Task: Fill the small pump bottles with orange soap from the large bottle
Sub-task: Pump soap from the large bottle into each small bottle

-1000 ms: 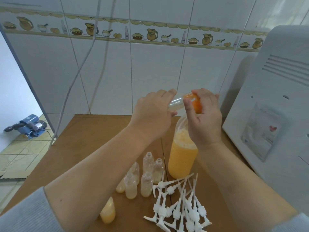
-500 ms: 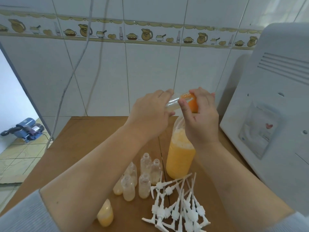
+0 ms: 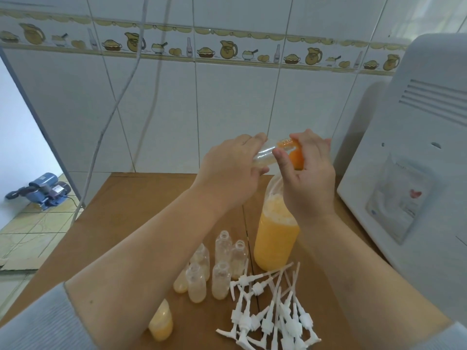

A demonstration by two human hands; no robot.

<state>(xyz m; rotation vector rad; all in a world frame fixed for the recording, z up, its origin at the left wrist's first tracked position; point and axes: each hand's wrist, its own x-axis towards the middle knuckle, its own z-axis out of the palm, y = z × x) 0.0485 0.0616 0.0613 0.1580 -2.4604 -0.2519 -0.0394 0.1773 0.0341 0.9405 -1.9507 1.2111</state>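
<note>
The large bottle [image 3: 275,245] stands on the brown table [image 3: 131,218], open-topped and mostly full of orange soap. Above it my left hand [image 3: 227,173] grips a small clear bottle [image 3: 265,154] lying almost level, its threaded neck tinted orange and pointing right. My right hand [image 3: 308,178] pinches an orange cap-like piece [image 3: 296,157] right at that neck. Several small open bottles [image 3: 222,274] stand in a cluster left of the large bottle, some holding pale soap. One fuller small bottle [image 3: 161,324] stands near my left forearm. White pump heads [image 3: 273,314] lie heaped in front.
A white appliance [image 3: 417,173] stands close on the right, next to the large bottle. The tiled wall rises behind the table, with two cables [image 3: 121,97] hanging at the left. A blue motor [image 3: 43,190] sits on the floor beyond the table's left edge.
Both hands stay together above the large bottle. The small bottle's threaded neck now shows beside the orange piece, which covered it before. The camera view has shifted slightly.
</note>
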